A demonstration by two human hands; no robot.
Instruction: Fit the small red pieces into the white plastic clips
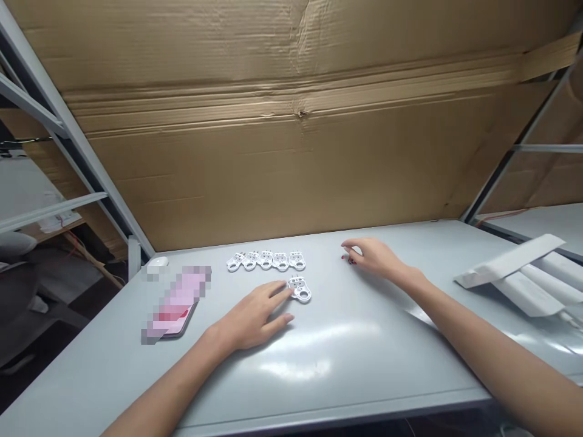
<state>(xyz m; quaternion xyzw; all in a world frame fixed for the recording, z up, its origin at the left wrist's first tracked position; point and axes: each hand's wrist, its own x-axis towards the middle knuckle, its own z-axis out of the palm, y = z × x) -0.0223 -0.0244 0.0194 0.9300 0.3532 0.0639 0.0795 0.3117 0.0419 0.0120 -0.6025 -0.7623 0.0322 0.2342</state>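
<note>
My left hand (255,315) lies palm down over the table, fingers stretched apart, its fingertips touching the edge of a white plastic plug piece (301,291) with a round ring and thin prongs. Behind that piece, several similar white plug pieces (266,260) stand in a row, their rings toward me. To the right of the row, my right hand (371,258) hovers low with fingers curled and fingertips close together. A tiny dark thing shows at those fingertips, too small to name. The palm side of my right hand is hidden.
A phone (180,303) with a blurred screen lies at the left, near a small white case (157,264). White box-like pieces (519,273) rest at the right. Cardboard (291,176) walls off the back of the grey table (346,376); metal posts (98,158) frame the sides.
</note>
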